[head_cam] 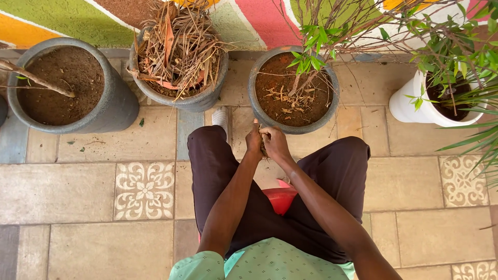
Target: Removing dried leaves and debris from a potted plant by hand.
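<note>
My left hand (pixel 253 141) and right hand (pixel 275 143) are closed together, pinching a small clump of dry leaves (pixel 263 149) between their fingers, just at the near rim of the grey pot (pixel 258 111) with the thin leafy plant (pixel 311 49). A red seat (pixel 280 198) shows between my knees; further left stands a pot of dead stalks (pixel 179 57).

Pots along the wall

Both hands (pixel 265 142) meet just before the twig pot (pixel 293 89); the dry-leaf pot (pixel 179 62) stands left of it, the bare-soil pot (pixel 67 85) farther left, the leafy pot (pixel 433 96) right.
</note>
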